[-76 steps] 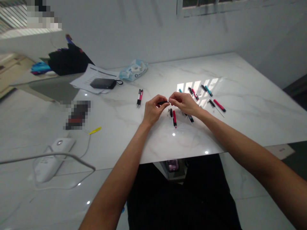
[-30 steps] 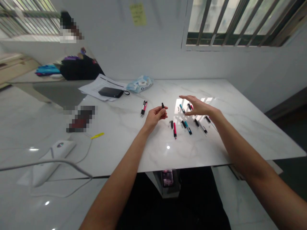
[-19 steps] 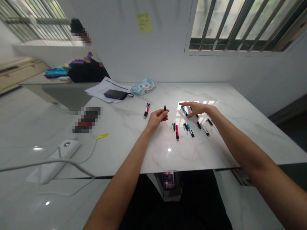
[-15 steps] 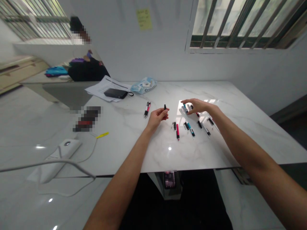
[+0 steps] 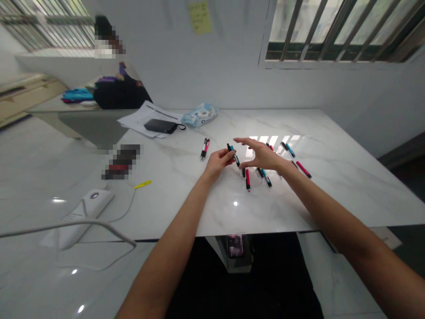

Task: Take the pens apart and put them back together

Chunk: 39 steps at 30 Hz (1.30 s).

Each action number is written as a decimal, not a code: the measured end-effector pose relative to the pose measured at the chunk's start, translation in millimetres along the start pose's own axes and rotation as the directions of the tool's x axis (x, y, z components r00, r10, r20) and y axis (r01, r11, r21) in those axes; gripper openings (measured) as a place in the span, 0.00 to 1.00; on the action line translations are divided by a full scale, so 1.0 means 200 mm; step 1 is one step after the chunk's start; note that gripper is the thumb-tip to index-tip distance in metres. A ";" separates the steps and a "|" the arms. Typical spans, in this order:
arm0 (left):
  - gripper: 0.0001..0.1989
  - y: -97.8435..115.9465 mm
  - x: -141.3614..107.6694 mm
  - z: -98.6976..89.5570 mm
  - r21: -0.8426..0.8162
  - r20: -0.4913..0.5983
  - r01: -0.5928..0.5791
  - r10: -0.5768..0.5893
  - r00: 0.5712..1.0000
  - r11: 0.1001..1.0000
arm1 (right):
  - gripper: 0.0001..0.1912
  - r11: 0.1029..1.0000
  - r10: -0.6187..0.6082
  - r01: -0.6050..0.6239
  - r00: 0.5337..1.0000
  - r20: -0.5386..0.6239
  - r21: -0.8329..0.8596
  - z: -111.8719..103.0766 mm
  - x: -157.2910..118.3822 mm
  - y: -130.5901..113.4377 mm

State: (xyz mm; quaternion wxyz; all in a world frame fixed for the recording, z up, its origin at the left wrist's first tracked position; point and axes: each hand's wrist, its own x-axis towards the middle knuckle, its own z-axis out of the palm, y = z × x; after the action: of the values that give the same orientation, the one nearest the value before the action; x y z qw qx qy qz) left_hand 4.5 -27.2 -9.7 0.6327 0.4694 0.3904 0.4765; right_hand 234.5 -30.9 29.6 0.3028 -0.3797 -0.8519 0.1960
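Our left hand (image 5: 218, 162) pinches a slim teal-and-black plastic pen (image 5: 235, 157), best held steady; our right hand (image 5: 264, 157) spreads wide

Both forearms (image 5: 177, 235) are bare, and the clothing (image 5: 268, 283) below is plain black.

We bring both bare arms in over the near edge of the worktop (image 5: 348, 195), the left forearm (image 5: 181, 230) slanting away and rightward, the right forearm (image 5: 325, 208) angled in from the near right corner's side. Our left hand (image 5: 217, 164) is curled in a thumb-and-finger pinch; facing it, our right hand (image 5: 264, 156) arches, thumb and forefinger spread apart, pointing toward the left edge.
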 end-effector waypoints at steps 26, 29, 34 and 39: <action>0.24 -0.02 0.06 -0.06 0.055 -0.120 -0.141 0.147 0.982 0.988 | 0.12 0.887 0.309 -0.320 0.947 -0.088 -0.333 -0.10 0.13 0.42; 0.25 -0.02 0.06 -0.06 0.050 -0.122 -0.130 0.135 0.983 0.990 | 0.11 0.900 0.298 -0.267 0.954 0.040 -0.344 -0.09 0.14 0.43; 0.25 -0.03 0.06 -0.04 0.075 -0.125 -0.136 0.145 0.982 0.988 | 0.09 0.904 0.303 -0.287 0.953 -0.001 -0.317 -0.01 0.12 0.36; 0.25 -0.04 0.06 -0.04 0.101 -0.117 -0.161 0.172 0.978 0.982 | 0.09 0.929 0.240 -0.258 0.966 -0.098 -0.265 -0.05 0.08 0.30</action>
State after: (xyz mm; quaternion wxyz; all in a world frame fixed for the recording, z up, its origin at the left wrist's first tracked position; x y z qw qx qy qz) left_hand 1.6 -14.6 -20.0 0.5428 0.4978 0.4098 0.5382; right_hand 263.6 19.6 8.7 0.2467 -0.5290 -0.8058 0.1001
